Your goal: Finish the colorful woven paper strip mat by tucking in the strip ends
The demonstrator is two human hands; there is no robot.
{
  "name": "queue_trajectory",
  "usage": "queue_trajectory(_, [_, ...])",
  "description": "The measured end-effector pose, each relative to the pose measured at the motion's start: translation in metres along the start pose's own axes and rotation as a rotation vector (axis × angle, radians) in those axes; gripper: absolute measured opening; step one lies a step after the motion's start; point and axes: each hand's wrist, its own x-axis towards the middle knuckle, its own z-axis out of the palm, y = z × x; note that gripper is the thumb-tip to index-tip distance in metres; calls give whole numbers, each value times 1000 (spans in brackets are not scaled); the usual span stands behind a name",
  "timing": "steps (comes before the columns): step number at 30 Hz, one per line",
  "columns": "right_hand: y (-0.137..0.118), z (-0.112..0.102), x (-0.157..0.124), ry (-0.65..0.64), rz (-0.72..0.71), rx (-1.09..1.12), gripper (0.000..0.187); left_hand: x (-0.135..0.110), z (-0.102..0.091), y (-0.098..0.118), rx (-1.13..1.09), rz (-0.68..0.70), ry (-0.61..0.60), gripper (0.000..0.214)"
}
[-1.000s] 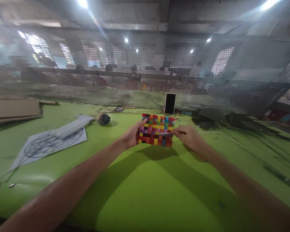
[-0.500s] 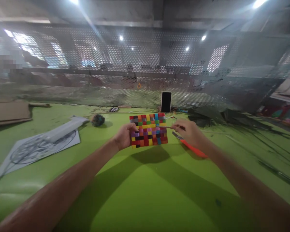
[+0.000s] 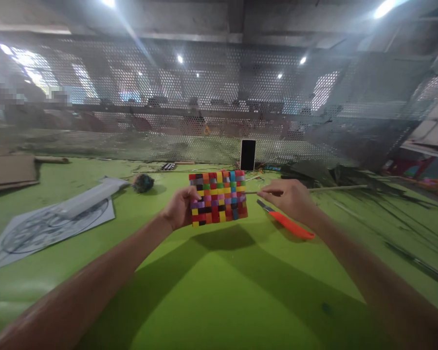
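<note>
My left hand (image 3: pixel 180 206) grips the left edge of a small multicoloured woven panel (image 3: pixel 219 198), thumb on its front face. The panel is held upright above the green table, its checks red, yellow, purple, blue and black. My right hand (image 3: pixel 290 197) pinches a thin brown stick (image 3: pixel 252 193) whose left end meets the panel's right edge. A long part of the stick runs out to the right behind the hand. Under my right hand lies a knife with an orange handle (image 3: pixel 292 226), its blade pointing up and left.
The green table (image 3: pixel 219 291) carries a drawing sheet (image 3: pixel 58 226) under a rolled plastic bundle, a dark ball (image 3: pixel 143 183) and cardboard (image 3: pixel 9 170) at left. A dark-screened tablet (image 3: pixel 247 154) leans on the perforated metal screen (image 3: pixel 149 116). Dark leaves (image 3: pixel 310 176) lie at right.
My right hand has moved slightly right, away from the panel, and more of the stick shows beyond it. The left hand keeps its hold. The whole view has shifted a little.
</note>
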Motion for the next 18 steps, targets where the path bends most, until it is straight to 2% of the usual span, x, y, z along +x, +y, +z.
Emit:
queue_trajectory(6, [-4, 0, 0, -31, 25, -16, 22, -2, 3, 0, -9, 15, -21, 59])
queue_trajectory(12, [-9, 0, -3, -45, 59, -71, 24, 1, -1, -4, 32, 37, 41, 57])
queue_trajectory(14, [-11, 0, -4, -41, 37, -74, 26, 2, -3, -5, 26, 26, 48, 51])
queue_trajectory(18, [-12, -1, -4, -73, 48, -28, 29, 3, -6, -6, 7, 62, 91, 19])
